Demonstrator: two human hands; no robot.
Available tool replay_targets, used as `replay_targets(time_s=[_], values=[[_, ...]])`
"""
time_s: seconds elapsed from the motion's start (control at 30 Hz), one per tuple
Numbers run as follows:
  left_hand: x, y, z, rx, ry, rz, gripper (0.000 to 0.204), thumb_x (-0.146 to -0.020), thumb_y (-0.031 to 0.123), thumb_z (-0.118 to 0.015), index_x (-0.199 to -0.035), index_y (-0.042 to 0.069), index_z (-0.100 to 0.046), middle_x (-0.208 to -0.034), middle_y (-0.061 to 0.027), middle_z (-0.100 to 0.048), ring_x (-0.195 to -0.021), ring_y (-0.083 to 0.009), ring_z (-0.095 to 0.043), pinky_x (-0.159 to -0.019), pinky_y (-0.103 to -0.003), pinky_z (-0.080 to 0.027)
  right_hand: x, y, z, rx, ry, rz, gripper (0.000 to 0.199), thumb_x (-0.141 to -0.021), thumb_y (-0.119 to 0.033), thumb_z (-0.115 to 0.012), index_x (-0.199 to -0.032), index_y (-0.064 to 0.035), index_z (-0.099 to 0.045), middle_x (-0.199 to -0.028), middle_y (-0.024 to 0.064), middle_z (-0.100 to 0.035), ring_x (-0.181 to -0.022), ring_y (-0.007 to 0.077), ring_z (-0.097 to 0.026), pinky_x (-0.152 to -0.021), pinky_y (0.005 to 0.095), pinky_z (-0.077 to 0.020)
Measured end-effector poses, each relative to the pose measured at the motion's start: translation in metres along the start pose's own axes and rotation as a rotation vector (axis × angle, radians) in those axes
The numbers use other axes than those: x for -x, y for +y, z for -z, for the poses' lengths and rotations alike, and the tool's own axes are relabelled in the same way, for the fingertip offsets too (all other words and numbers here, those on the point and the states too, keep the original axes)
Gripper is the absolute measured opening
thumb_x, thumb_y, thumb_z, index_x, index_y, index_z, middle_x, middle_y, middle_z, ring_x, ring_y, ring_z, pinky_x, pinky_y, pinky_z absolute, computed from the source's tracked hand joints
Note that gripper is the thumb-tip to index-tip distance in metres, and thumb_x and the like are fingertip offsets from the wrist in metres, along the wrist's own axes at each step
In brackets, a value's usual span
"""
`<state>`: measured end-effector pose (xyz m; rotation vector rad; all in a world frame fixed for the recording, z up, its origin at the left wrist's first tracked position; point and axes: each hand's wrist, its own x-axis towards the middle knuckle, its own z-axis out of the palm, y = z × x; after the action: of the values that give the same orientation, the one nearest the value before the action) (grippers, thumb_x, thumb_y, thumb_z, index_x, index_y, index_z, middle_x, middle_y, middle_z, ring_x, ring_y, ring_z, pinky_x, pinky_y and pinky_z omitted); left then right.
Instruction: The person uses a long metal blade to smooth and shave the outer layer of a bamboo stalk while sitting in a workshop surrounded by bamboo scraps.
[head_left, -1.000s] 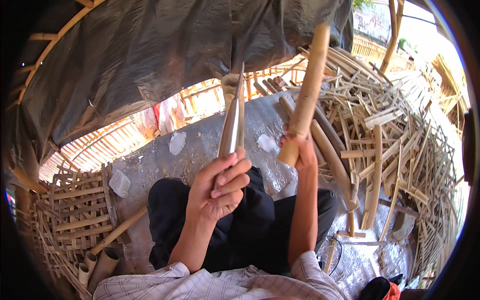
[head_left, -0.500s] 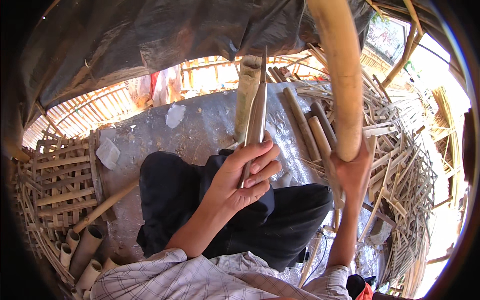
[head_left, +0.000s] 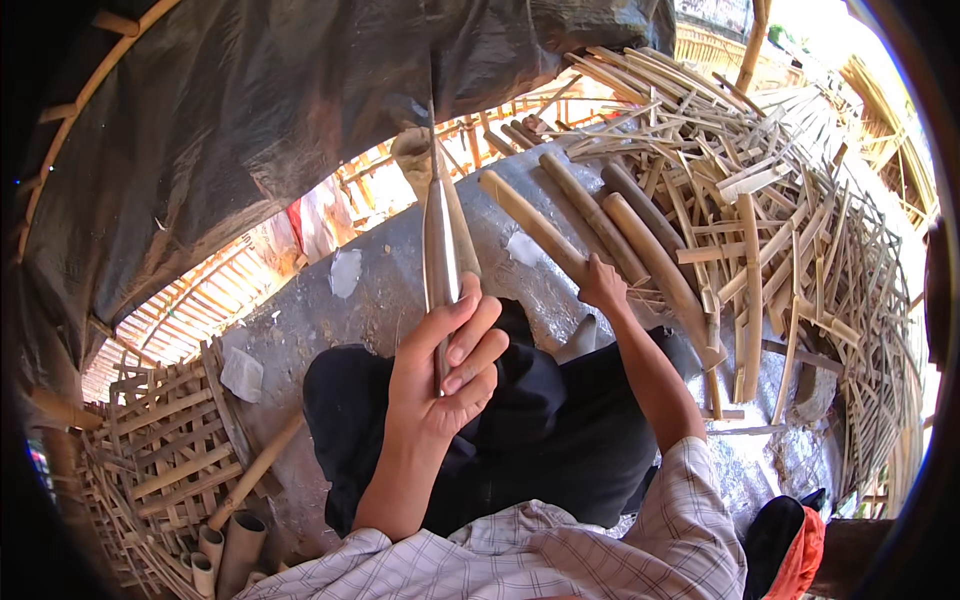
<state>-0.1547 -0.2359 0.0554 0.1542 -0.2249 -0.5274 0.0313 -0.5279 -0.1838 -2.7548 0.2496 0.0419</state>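
Observation:
In my left hand (head_left: pixel 445 355), fingers wrapped round its lower end, is a long metal tool (head_left: pixel 438 240), upright and seen nearly edge-on like a knife. It is shiny and wide near my fingers and thin and dark at the top. Just behind it stands a thick upright bamboo piece (head_left: pixel 412 155), partly hidden by the tool. My right hand (head_left: pixel 604 285) reaches forward and grips the near end of a bamboo pole (head_left: pixel 525 220). The pole slants away to the left, beside several other bamboo poles (head_left: pixel 590 222) on the grey ground sheet.
A large heap of split bamboo strips (head_left: pixel 780 240) spreads along the right. Left are a woven bamboo basket (head_left: pixel 170 440) and short bamboo tubes (head_left: pixel 240 550). Dark plastic sheeting (head_left: pixel 260 130) hangs overhead at the back. An orange cloth (head_left: pixel 800 555) lies at lower right.
My right hand has lowered the bamboo pole from a raised position close in front to beside the other poles. My left hand still holds the metal tool upright. The view has turned rightward.

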Motion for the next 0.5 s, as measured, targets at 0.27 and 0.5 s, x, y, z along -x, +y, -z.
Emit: replay_targets(time_s=[0.27,0.5], values=[[-0.002,-0.011,0.01,0.065,-0.024,0.005,0.022,-0.105,0.007,-0.048,-0.088,0.007,-0.035,-0.067,-0.0046,-0.042,-0.043,-0.0095,-0.037,-0.029,-0.021,-0.027,-0.015,-0.043,0.026,-0.224,0.162,0.473,0.085,-0.067,-0.02,-0.092,-0.138,-0.0064,-0.048,-0.131,0.0214,-0.05,-0.127,0.0391,-0.054,-0.101,0.0495,-0.0508],[-0.006,-0.017,0.033,0.113,-0.11,0.08,0.026,-0.103,0.008,-0.056,-0.088,0.007,-0.035,-0.065,-0.0044,-0.042,-0.041,-0.0092,-0.039,-0.027,-0.021,-0.028,0.0,-0.188,0.089,-0.791,0.028,1.028,0.095,-0.067,-0.011,-0.087,-0.15,-0.005,-0.042,-0.134,0.0204,-0.059,-0.124,0.0303,-0.059,-0.106,0.0386,-0.0458]])
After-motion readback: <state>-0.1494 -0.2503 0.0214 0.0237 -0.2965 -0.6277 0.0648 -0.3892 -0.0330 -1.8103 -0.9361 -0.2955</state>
